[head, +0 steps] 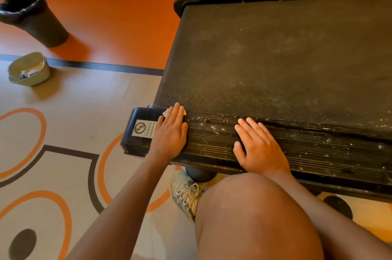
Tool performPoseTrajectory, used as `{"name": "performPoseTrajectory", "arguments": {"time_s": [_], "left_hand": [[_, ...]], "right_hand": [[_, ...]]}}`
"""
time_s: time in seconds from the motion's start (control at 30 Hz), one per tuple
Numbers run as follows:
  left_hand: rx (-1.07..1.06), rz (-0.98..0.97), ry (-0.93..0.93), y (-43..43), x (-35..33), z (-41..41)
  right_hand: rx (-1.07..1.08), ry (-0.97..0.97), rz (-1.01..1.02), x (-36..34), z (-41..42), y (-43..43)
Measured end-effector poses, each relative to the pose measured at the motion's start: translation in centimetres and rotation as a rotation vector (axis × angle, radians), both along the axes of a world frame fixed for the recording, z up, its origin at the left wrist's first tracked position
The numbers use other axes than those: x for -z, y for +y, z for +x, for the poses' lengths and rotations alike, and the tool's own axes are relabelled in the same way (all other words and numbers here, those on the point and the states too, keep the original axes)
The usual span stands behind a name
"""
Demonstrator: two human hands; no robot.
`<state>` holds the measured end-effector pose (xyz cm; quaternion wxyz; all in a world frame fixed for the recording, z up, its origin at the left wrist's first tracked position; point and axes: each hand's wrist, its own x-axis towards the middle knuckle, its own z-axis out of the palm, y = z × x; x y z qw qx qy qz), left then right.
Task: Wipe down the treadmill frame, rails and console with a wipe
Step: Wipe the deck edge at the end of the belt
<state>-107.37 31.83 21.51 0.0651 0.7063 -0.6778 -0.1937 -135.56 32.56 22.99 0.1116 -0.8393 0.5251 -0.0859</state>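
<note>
left hand (170, 132) flat on the wipe (166, 113), centre-left of frame, at the end of the near side rail (318, 149) where it meets the end cap (137, 130); fingers straight and close together, pressing down, not curled; only small pale corners of the wipe show past the fingertips, rest hidden under the hand; right hand (257, 145) flat on the same rail, just right of centre, fingers straight and slightly spread, holding nothing; hands apart, bare ribbed rail between them; rail is black, speckled with pale dust and flecks, heavier toward the right edge; treadmill belt (265, 58) fills the upper right, dusty grey patches on it; end cap carries a warning sticker (144, 129), left hand covers its right edge; bare knee (254, 206) lower centre-right; pale laced shoe (186, 196) on the floor just below the rail; upper left: black bin (36, 20) with liner on orange floor; below it a small green bucket (31, 69), contents too small to tell
</note>
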Motion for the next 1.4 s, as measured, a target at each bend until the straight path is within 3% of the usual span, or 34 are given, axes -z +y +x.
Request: {"name": "performPoseTrajectory", "arguments": {"time_s": [0.33,0.6,0.9,1.2,1.4], "left_hand": [[0.032,-0.005,0.02,5.9,-1.3,-0.1],[0.072,0.052,-0.014,-1.0,-1.3,-0.2],[0.035,0.021,0.019,7.4,-1.2,-0.7],[0.07,0.021,-0.014,1.2,-1.1,-0.5],[0.073,0.006,0.034,8.7,-1.3,0.5]], "right_hand": [[-0.001,-0.01,-0.01,0.0,0.1,0.0],[0.0,0.007,-0.011,-0.2,0.1,0.1],[-0.009,-0.008,-0.008,-0.3,0.1,0.1],[0.003,0.004,-0.018,-0.5,0.2,0.1],[-0.006,0.002,-0.024,-0.3,0.2,0.1]]}}
